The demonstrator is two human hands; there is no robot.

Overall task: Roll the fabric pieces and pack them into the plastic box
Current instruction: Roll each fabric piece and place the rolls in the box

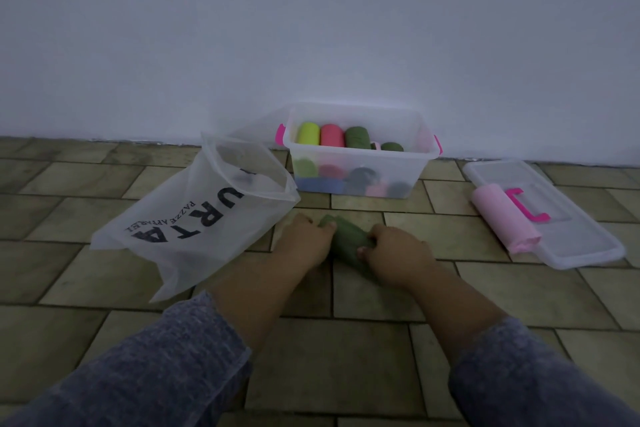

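Green roll point(348, 243) lies on the floor point(485, 291), left hand point(304, 243) and right hand point(398, 258) both curled round it; box point(360, 151) sits at its 12 o'clock, bag point(194, 215) at 10, pink roll point(502, 222) on lid point(581, 239) at 3

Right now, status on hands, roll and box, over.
On floor, green roll gripped by left hand and right hand. Open plastic box partly filled. Nothing between roll and box; bag left, pink roll on lid right.
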